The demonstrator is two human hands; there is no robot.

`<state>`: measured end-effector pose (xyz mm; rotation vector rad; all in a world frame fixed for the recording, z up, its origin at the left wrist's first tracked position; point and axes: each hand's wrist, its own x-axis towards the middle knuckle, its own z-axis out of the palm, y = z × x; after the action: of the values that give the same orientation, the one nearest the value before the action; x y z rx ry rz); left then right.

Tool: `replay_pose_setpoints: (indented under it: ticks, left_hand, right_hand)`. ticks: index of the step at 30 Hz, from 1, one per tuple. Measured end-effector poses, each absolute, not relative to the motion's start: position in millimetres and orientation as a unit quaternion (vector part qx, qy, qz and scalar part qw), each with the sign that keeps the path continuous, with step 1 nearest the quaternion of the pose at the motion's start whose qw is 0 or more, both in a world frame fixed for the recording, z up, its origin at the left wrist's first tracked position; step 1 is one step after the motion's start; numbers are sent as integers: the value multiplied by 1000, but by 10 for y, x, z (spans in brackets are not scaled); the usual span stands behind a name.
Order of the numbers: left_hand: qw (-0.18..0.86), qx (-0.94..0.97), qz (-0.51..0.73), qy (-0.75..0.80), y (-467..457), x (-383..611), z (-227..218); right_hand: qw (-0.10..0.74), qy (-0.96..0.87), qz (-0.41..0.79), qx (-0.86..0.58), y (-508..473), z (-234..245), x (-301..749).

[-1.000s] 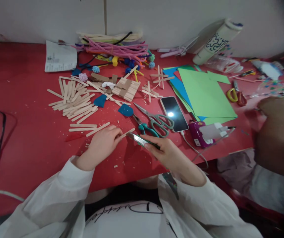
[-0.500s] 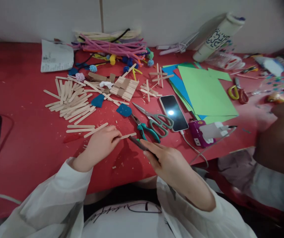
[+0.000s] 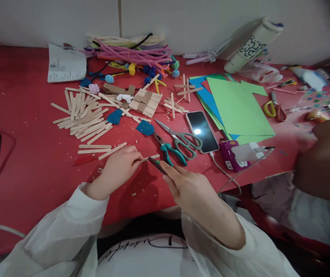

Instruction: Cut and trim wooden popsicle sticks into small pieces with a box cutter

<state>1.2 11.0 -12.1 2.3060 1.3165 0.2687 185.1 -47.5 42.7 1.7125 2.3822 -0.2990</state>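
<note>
My left hand (image 3: pixel 121 167) pinches one end of a wooden craft stick (image 3: pixel 150 157), whose other end sticks out to the right. In my right hand (image 3: pixel 190 188) is a narrow dark flat tool (image 3: pixel 157 164) with a small green spot; its tip lies against the stick. My fingers cover most of the tool, so its exact kind is not clear. Beyond my right hand lie teal-handled pliers (image 3: pixel 170 152) and grey-handled scissors (image 3: pixel 186 144). Several loose craft sticks (image 3: pixel 95 148) rest just past my left hand.
A pile of craft sticks (image 3: pixel 84 119) and a panel of joined sticks (image 3: pixel 146 102) lie farther back. To the right are a phone (image 3: pixel 202 132), a purple box (image 3: pixel 231 156) and green paper (image 3: pixel 240 107). Pipe cleaners (image 3: pixel 130 54) line the wall. Another person's arm (image 3: pixel 320 165) reaches in.
The dark tool and my right hand have shifted slightly left and up along the stick. My left hand still pinches the stick in nearly the same place.
</note>
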Motion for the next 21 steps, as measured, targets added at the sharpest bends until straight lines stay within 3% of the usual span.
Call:
replay_pose_setpoints:
  ticks: [9, 21]
  left_hand:
    - [250, 829, 103, 490, 116, 38, -115]
    - [239, 836, 77, 489, 119, 58, -80]
  right_hand:
    - [244, 793, -93, 550, -467, 631, 1597]
    - [240, 845, -88, 470, -188, 710, 1649]
